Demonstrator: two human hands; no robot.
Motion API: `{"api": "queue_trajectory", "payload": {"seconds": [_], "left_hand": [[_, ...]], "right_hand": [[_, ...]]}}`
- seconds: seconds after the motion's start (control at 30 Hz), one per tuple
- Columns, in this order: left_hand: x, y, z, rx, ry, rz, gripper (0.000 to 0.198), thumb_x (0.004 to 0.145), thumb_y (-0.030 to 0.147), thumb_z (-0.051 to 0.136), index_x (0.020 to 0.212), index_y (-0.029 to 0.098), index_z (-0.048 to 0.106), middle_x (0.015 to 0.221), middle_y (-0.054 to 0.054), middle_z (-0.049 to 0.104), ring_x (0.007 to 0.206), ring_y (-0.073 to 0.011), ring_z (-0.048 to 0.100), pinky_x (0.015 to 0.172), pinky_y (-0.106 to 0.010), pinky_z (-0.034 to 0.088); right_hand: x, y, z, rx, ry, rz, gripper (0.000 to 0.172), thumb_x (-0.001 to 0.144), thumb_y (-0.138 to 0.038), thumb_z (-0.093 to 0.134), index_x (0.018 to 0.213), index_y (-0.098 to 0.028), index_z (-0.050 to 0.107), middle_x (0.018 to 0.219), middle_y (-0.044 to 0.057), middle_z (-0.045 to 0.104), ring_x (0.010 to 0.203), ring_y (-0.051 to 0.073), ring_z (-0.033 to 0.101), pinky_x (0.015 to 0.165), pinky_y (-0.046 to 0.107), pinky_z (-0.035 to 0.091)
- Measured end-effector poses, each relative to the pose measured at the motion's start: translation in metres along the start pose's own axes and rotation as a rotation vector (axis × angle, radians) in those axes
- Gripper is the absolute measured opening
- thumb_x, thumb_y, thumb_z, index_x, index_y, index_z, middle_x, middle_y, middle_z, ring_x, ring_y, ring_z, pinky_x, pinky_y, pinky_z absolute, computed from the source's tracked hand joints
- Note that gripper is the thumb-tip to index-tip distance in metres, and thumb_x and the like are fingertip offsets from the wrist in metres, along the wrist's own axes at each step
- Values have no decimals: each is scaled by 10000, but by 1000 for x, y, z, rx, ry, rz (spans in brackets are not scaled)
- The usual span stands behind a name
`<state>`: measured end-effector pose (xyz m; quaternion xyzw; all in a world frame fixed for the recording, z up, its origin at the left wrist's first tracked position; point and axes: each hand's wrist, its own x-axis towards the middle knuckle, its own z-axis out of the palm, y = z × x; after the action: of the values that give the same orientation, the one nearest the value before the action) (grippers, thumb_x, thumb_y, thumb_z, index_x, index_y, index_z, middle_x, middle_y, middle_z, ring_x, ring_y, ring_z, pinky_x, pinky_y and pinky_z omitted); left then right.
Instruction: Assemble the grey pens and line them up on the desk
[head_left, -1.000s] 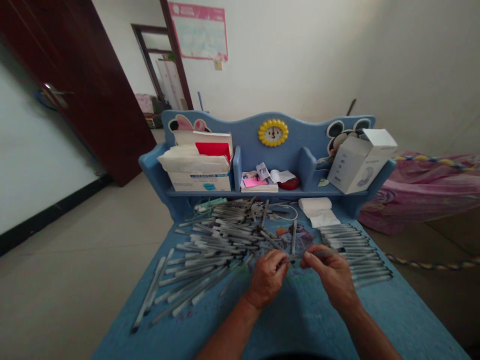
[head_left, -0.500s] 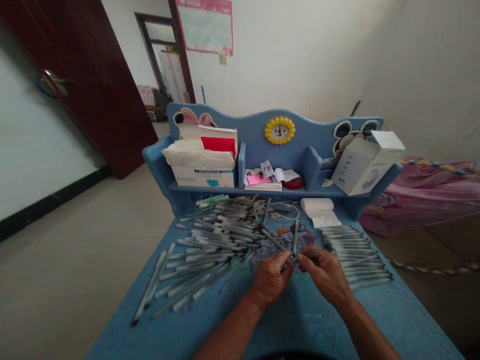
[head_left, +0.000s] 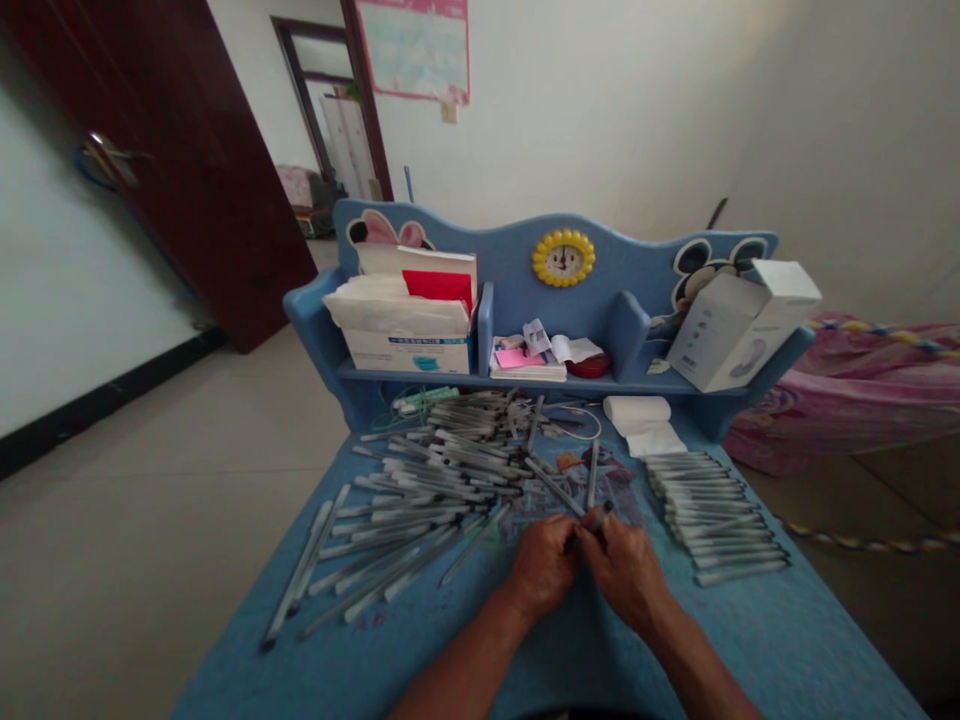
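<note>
My left hand (head_left: 544, 567) and my right hand (head_left: 626, 570) are pressed together over the blue desk (head_left: 420, 640), both closed round one grey pen (head_left: 600, 517) whose dark tip sticks up between them. A loose heap of grey pens (head_left: 442, 470) spreads over the desk to the left of my hands. A neat row of pens (head_left: 712, 515) lies side by side to the right.
The desk's blue shelf (head_left: 525, 380) carries a tissue box (head_left: 405, 330), papers, a red dish and a tilted white carton (head_left: 739, 325). A white roll (head_left: 637, 412) lies under it. A dark door (head_left: 195, 170) stands left, pink bedding (head_left: 847, 395) right.
My hands have drawn together. The pen, held level between them a second ago, is now gripped by both with only its tip showing. The view shifted slightly left.
</note>
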<state>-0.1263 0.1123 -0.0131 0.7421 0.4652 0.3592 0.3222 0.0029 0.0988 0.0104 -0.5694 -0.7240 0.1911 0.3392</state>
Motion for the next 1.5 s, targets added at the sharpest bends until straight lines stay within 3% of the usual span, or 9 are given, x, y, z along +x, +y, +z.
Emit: {"api": "queue_trajectory", "payload": {"seconds": [0.47,0.7,0.93,1.2,1.27,1.33,1.4,1.47,1.5], "left_hand": [[1,-1,-2,-41,-7,11,161,778,170,504,656,140,605,654,-38,594,623,-152,561,582,-236,392],[-1,-1,-4,-69,-8,20,132,760,147,503,685,139,612,694,-45,616,663,-156,572,608,-236,401],[-2,-3,-3,5,-13,21,151,766,203,533,633,144,573,641,-15,560,615,-139,520,568,-227,365],[0,8,-10,-32,-46,-40,95,676,116,553,675,156,640,663,3,551,660,-134,525,601,-219,372],[2,11,-12,-24,-54,-53,90,682,132,550,643,153,628,631,9,523,626,-129,507,578,-221,360],[3,13,-13,-16,-59,-57,98,691,143,548,615,149,609,609,13,497,602,-124,488,563,-222,346],[5,13,-14,-9,-74,-48,110,702,155,549,603,147,597,603,12,486,601,-124,479,565,-224,341],[5,11,-13,-22,-100,-27,108,721,173,546,632,149,602,623,7,497,619,-127,484,577,-223,345],[5,11,-13,-35,-118,-15,111,731,180,542,643,150,601,634,5,502,625,-127,486,581,-221,348]], "right_hand": [[-1,5,8,-143,46,-184,228,856,-211,385,696,-163,540,586,47,619,527,148,598,508,225,363],[1,-1,8,-111,-26,-149,184,842,-201,392,764,-165,556,639,52,651,573,161,627,541,224,404],[-4,3,5,108,27,52,215,840,-333,446,751,-178,565,624,32,639,553,165,608,530,235,417],[-12,18,-6,664,6,445,377,768,-536,515,773,-160,550,517,-16,581,472,149,567,480,240,454],[-15,22,-10,618,-36,521,424,788,-573,453,712,-165,542,440,-24,544,392,140,529,399,223,400],[-19,25,-13,437,-42,473,438,820,-553,407,645,-173,539,398,-20,520,360,139,507,373,219,358],[-22,25,-17,175,-5,289,349,844,-450,426,700,-177,589,477,4,587,436,153,558,432,228,381],[-22,22,-22,-104,7,65,205,847,-293,449,889,-196,624,648,28,666,578,169,614,530,237,408],[-21,20,-24,-227,-14,-23,219,837,-218,450,989,-214,607,719,33,682,633,174,625,568,241,411]]}}
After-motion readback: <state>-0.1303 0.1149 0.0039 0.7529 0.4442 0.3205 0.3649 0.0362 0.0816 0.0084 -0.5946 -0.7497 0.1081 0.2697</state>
